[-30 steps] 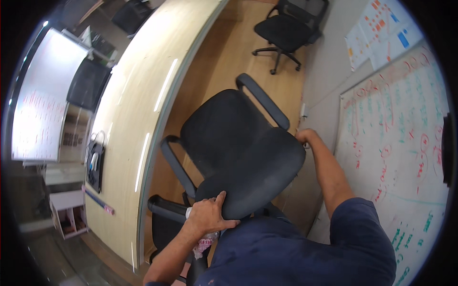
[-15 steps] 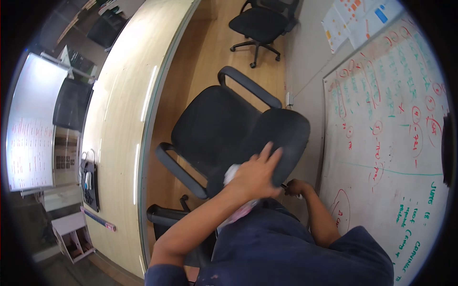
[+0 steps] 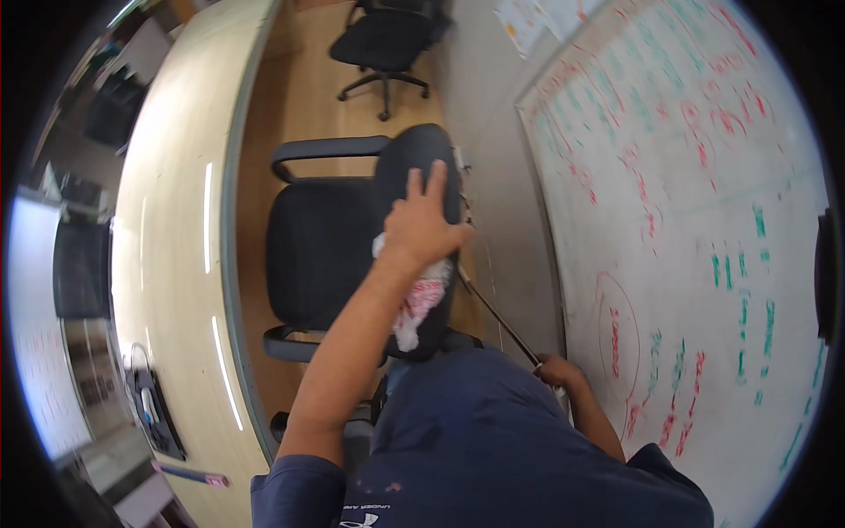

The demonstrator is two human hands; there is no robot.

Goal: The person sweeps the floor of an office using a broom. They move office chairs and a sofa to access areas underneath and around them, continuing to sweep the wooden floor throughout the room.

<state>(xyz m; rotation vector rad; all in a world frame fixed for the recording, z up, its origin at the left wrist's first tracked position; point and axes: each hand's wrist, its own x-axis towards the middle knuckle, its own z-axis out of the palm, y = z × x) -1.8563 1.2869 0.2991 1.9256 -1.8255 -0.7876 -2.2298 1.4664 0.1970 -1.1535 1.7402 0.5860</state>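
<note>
A black office chair [image 3: 317, 238] has its backrest [image 3: 414, 145] toward the wall. My left hand [image 3: 422, 220] lies on the backrest with its fingers spread, over a crumpled white plastic piece with red print [image 3: 416, 304] hanging beneath the palm. Low at the right, my right hand [image 3: 554, 374] is closed on a long, thin dark rod [image 3: 493, 312], which runs up along the backrest's side; its far end is partly hidden by the chair.
A long pale counter [image 3: 176, 176] runs along the left. Another black wheeled chair [image 3: 378, 40] stands beyond, on the wooden floor [image 3: 326, 97]. A grey wall [image 3: 480, 150] and a whiteboard with marker writing [image 3: 660, 264] are on the right.
The chair has turned, its backrest now along the right. My left hand has moved up the backrest; my right hand has moved down, and more of the rod shows.
</note>
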